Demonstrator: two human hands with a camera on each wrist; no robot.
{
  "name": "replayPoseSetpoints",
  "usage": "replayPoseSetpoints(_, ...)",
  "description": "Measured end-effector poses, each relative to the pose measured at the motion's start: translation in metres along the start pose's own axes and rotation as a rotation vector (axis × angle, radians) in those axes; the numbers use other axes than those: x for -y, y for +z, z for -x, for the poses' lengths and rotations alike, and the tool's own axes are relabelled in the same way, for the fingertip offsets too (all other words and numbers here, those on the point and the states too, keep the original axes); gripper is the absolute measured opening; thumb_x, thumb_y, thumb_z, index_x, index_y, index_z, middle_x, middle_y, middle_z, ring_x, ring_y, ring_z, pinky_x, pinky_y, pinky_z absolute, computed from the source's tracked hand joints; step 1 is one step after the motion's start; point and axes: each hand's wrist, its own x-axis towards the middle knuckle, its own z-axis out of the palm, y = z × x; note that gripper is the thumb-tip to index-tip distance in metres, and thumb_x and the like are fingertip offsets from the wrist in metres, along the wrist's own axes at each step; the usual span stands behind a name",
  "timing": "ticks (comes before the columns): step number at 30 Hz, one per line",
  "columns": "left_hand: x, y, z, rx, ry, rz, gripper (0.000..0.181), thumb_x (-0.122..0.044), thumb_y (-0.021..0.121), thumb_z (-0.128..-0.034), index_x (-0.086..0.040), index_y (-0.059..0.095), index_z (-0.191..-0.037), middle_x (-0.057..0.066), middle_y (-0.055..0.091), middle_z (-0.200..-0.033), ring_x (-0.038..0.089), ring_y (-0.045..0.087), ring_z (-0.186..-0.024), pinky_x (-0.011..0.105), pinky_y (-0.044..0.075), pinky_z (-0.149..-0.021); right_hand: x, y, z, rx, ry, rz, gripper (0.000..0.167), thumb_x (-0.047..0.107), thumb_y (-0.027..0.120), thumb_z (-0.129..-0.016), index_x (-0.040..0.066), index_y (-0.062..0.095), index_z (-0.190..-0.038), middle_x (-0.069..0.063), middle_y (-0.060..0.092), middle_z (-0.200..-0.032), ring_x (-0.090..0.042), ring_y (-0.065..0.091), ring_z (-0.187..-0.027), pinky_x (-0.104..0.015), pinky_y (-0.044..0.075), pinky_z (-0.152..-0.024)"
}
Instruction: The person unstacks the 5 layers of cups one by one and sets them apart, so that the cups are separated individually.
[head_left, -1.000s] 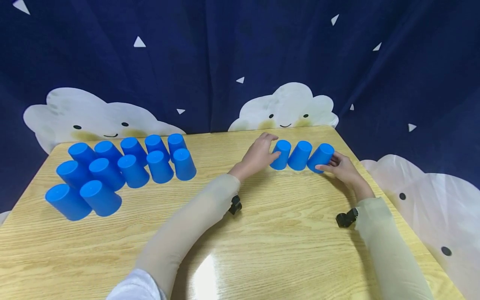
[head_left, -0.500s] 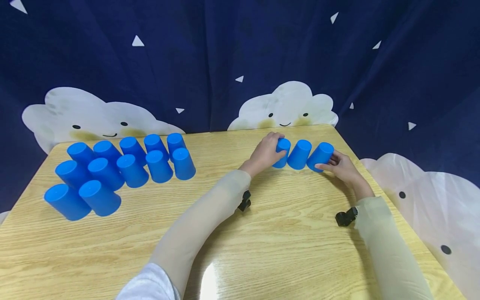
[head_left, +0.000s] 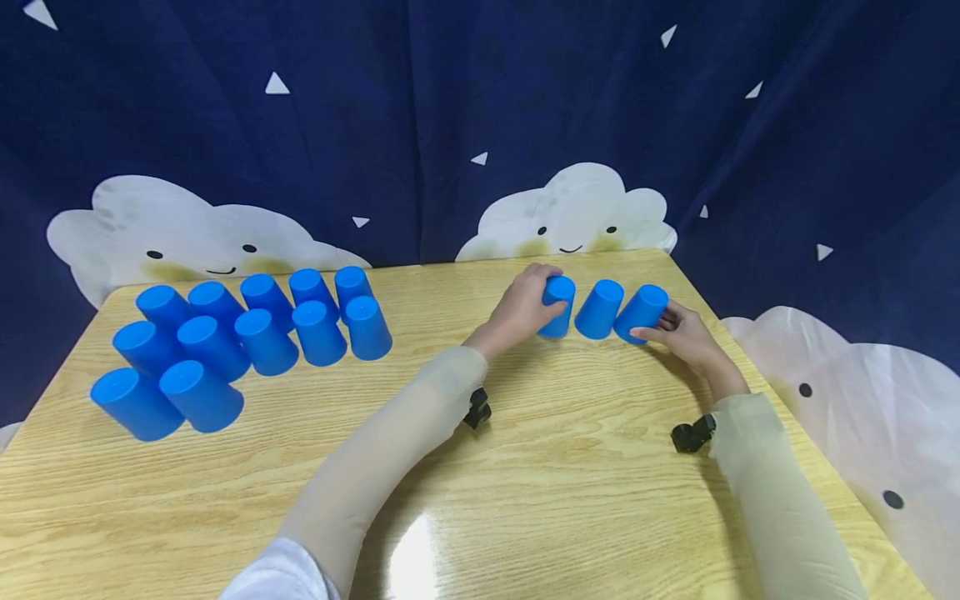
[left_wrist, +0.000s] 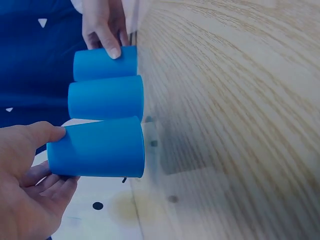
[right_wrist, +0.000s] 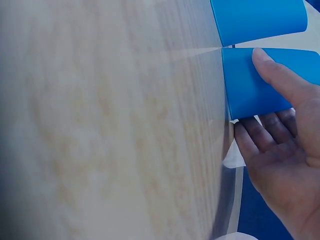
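Note:
Three blue cups stand upside down in a short row at the back right of the table. My left hand (head_left: 519,307) grips the left cup (head_left: 558,310), thumb on its near side and fingers round the back. In the left wrist view that cup (left_wrist: 97,149) sits between thumb and fingers, its rim down near the table. The middle cup (head_left: 599,309) is untouched, with a narrow gap to the left one. On the right cup (head_left: 640,314) my right hand (head_left: 688,337) rests its thumb, the fingers behind; the right wrist view shows this thumb (right_wrist: 280,75) across the cup's side.
Several more blue cups (head_left: 213,348) stand upside down in rows on the left of the wooden table (head_left: 570,467). A dark blue curtain (head_left: 360,108) with white clouds hangs behind the table and along its right side.
My left hand came up to the left cup and took hold of it, then shifted it slightly left, widening the gap to the middle cup. The right hand has stayed in place.

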Motion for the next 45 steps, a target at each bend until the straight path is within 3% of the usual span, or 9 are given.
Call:
replayPoseSetpoints(7, -0.003, -0.013, 0.013, -0.025, 0.034, 0.019, 0.052, -0.019, 0.068, -0.0945, -0.004, 0.049, -0.14, 0.011, 0.051, -0.136, 0.024, 0.052, -0.125, 0.033, 0.045, -0.104, 0.002, 0.0, 0.003, -0.003, -0.002, -0.008, 0.081, 0.022, 0.068, -0.094, -0.001, 0.019, -0.154, -0.031, 0.033, -0.15, -0.045, 0.036, -0.136, -0.055, 0.034, -0.109)
replayPoseSetpoints(16, 0.0, -0.036, 0.051, -0.052, 0.091, 0.038, 0.051, -0.017, 0.069, -0.0933, -0.002, 0.051, -0.138, 0.012, 0.054, -0.132, 0.023, 0.054, -0.121, 0.031, 0.046, -0.101, 0.002, 0.0, 0.002, -0.01, -0.006, 0.003, 0.081, 0.025, 0.069, -0.094, -0.001, 0.021, -0.154, -0.03, 0.036, -0.148, -0.045, 0.038, -0.135, -0.055, 0.036, -0.109)
replayPoseSetpoints(22, 0.007, -0.052, 0.076, -0.062, 0.091, 0.045, 0.05, -0.016, 0.07, -0.0927, -0.001, 0.051, -0.137, 0.013, 0.055, -0.129, 0.024, 0.055, -0.118, 0.031, 0.046, -0.099, -0.001, -0.001, 0.001, -0.004, 0.001, 0.001, 0.081, 0.024, 0.069, -0.094, -0.001, 0.02, -0.154, -0.031, 0.034, -0.149, -0.045, 0.036, -0.136, -0.055, 0.035, -0.109)
replayPoseSetpoints(41, 0.041, -0.113, 0.151, -0.122, -0.008, 0.064, 0.053, -0.012, 0.075, -0.0883, -0.001, 0.054, -0.135, 0.015, 0.056, -0.131, 0.029, 0.057, -0.117, 0.042, 0.047, -0.102, -0.002, -0.003, 0.001, -0.002, 0.01, -0.006, 0.082, 0.023, 0.068, -0.095, -0.001, 0.018, -0.155, -0.03, 0.032, -0.151, -0.045, 0.034, -0.137, -0.055, 0.034, -0.11)
replayPoseSetpoints(45, 0.05, -0.125, 0.169, -0.129, -0.053, 0.036, 0.054, -0.011, 0.074, -0.0885, -0.002, 0.052, -0.137, 0.016, 0.054, -0.133, 0.032, 0.056, -0.12, 0.046, 0.047, -0.101, 0.01, 0.0, 0.006, 0.003, 0.017, -0.015, 0.081, 0.021, 0.068, -0.095, -0.003, 0.018, -0.154, -0.032, 0.031, -0.15, -0.046, 0.033, -0.137, -0.056, 0.033, -0.11)
